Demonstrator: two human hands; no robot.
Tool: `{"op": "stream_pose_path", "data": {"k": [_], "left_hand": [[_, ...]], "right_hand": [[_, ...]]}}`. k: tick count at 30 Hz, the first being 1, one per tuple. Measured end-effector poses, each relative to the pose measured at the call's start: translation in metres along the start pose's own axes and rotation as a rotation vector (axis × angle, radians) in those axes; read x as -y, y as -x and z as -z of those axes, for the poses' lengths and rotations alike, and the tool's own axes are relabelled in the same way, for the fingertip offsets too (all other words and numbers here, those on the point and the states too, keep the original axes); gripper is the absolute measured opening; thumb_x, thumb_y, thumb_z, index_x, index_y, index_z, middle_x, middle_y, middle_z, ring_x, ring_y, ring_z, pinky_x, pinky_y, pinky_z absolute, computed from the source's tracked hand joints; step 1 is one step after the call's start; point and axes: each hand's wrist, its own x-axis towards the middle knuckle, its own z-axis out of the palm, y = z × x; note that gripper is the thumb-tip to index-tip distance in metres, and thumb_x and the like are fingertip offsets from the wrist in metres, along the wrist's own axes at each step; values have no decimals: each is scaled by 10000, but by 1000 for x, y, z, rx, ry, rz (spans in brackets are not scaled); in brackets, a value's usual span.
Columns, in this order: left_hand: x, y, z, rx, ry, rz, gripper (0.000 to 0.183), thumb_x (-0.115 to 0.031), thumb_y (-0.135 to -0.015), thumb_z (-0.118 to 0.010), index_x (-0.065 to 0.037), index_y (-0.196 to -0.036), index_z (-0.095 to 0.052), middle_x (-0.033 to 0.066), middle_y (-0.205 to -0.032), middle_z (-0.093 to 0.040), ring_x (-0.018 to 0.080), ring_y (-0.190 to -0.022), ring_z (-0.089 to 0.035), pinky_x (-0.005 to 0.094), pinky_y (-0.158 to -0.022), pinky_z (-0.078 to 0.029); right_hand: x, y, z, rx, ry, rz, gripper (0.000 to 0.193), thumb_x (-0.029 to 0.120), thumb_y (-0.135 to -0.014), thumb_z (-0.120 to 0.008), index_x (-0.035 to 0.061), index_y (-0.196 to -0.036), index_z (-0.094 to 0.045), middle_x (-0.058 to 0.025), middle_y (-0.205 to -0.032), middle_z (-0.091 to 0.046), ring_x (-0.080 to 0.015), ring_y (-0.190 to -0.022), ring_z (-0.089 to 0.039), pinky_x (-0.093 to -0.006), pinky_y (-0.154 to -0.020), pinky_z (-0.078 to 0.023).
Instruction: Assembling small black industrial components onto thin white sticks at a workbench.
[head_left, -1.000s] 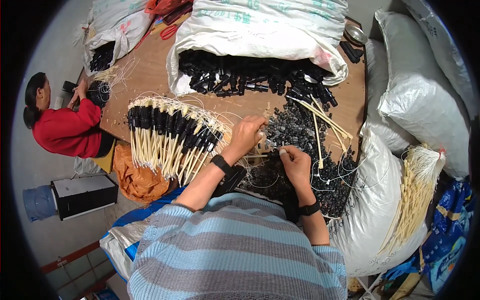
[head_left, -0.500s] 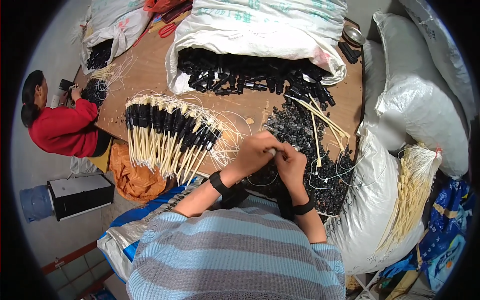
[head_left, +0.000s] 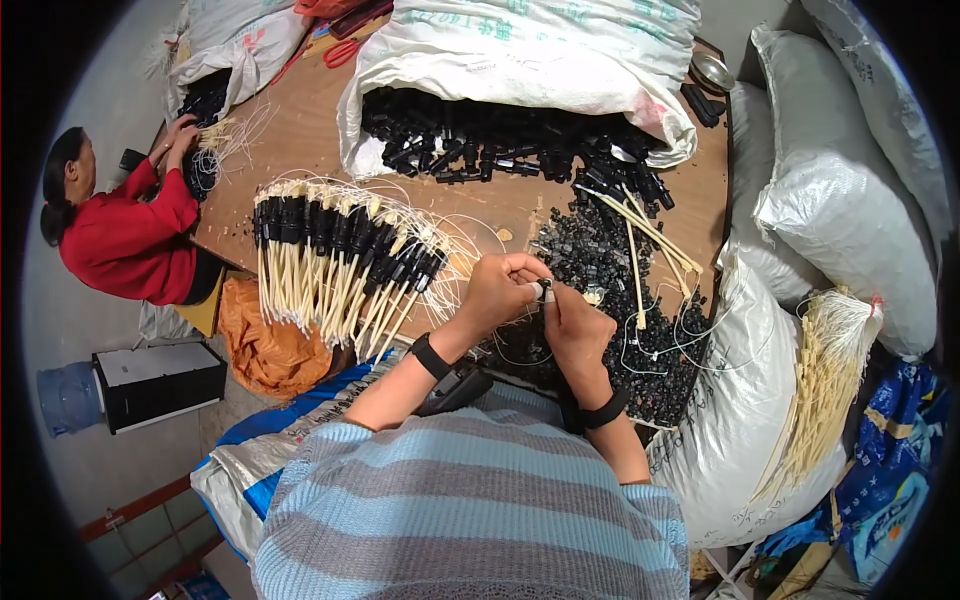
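Note:
Above the near edge of a heap of small black parts, my two hands meet with their fingertips together. My left hand is closed in a pinch, and so is my right hand. Between the thumbs and fingers sits a small black part, mostly covered; its exact kind cannot be told. A thin pale wire loops below the hands. To the left lies a fanned row of cream sticks with black sleeves and loose white wires at their upper ends.
An opened white sack spills black tubular fittings at the back. Loose cream sticks lie across the heap. Full white sacks crowd the right side. Red scissors rest far left, and a co-worker in red works there.
My fingers have shifted, and a small black part now shows between them. The co-worker's hands have moved up toward the sack at the far left.

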Motion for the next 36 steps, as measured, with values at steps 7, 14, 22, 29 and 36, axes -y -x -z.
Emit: {"op": "stream_pose_path", "data": {"k": [7,14,22,29,36], "left_hand": [[2,-2,8,-153,-329,-272,128,65,-691,-621,-14,-779,-671,2,-718,-622,65,-628,-528,211,-561,-413],[-31,-6,3,-256,-680,-800,240,27,-595,-652,-60,-817,-672,58,-772,-646,243,-773,-603,328,-679,-483],[-17,-8,27,156,-852,-525,371,9,-587,-662,-112,-937,-684,80,-869,-696,282,-795,-664,355,-675,-531],[-23,7,14,6,-955,-801,232,-12,-614,-661,-75,-836,-637,76,-705,-605,277,-658,-629,371,-566,-500],[-32,28,39,-153,-1052,-832,151,-47,-654,-664,-89,-789,-614,53,-695,-588,223,-605,-605,344,-502,-465]], "right_hand": [[6,-7,10,56,-296,-80,156,106,-775,-716,107,-916,-649,-75,-660,-631,-239,-464,-579,-339,-443,-444],[-8,-20,28,421,-887,-661,133,56,-831,-694,10,-956,-698,93,-589,-491,-26,-506,-358,-188,-468,-269],[-1,-21,44,296,-253,11,403,27,-789,-591,172,-1153,-684,-116,-666,-632,-226,-490,-569,-324,-492,-441],[6,-29,38,335,-183,-194,143,135,-802,-707,61,-924,-705,-64,-597,-602,-162,-482,-537,-300,-481,-408],[33,-41,29,494,-444,-353,128,136,-801,-714,18,-832,-674,-70,-585,-550,-152,-516,-494,-297,-509,-409]]}}
